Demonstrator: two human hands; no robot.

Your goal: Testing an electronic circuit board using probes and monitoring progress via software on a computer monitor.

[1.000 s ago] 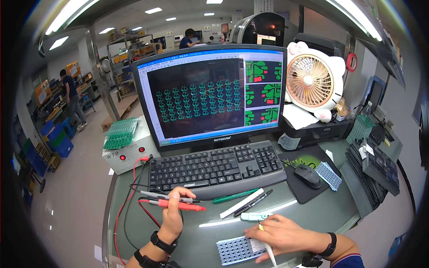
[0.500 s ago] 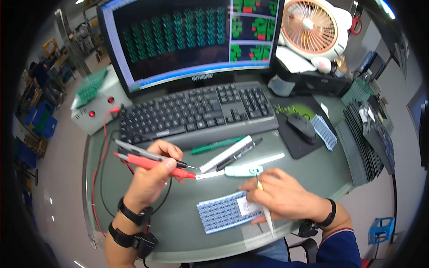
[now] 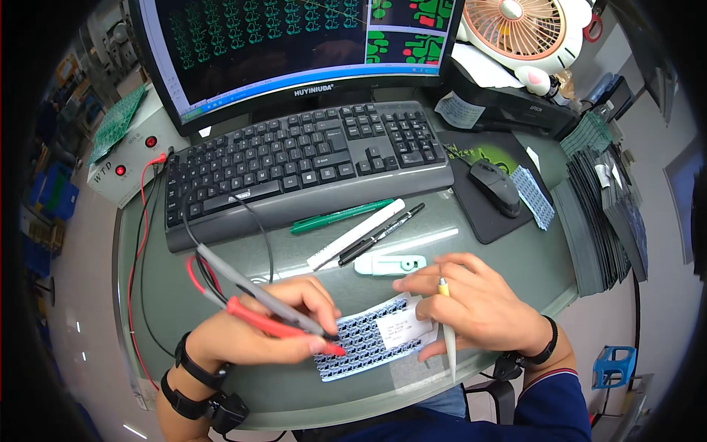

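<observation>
Though pinned, panel (image 3: 372, 335) under right hand (image 3: 471, 309)

The probes (image 3: 272, 313) are one red and one grey, on red and black leads. The small board (image 3: 364, 340) shows a blue-and-white grid with a white label. The keyboard (image 3: 302, 158) and mouse (image 3: 495, 187) are black, the screen (image 3: 294, 37) dark with green patterns. A green pen (image 3: 340, 216), a white marker (image 3: 356, 233) and a black pen (image 3: 381, 234) lie on the grey-green desk (image 3: 515, 258). The fan (image 3: 524, 28) is peach and white.
</observation>
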